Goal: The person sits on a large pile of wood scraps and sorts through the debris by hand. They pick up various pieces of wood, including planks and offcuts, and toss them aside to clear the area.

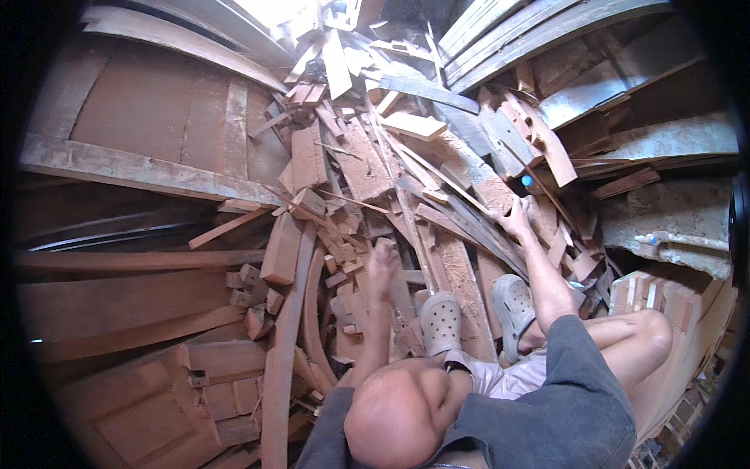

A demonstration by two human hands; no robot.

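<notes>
My right hand [516,219] is stretched forward over the scrap pile, its fingers closed at the near end of a thin wooden strip [445,181]. A sawdust-covered board [492,191] lies just beyond it. My left hand [383,270] hangs over the offcuts, left of a long narrow batten [406,211]; its fingers are blurred and foreshortened, so their grip does not show. Beneath and beside that hand are several small wooden blocks [344,258].
Grey clogs [441,324] stand among the scraps between my arms. Stacked planks [539,39] rise at the far right, above a rough concrete block [672,223]. A framed wooden panel [156,117] leans at the left. One blue round thing [527,180] lies beyond my right hand.
</notes>
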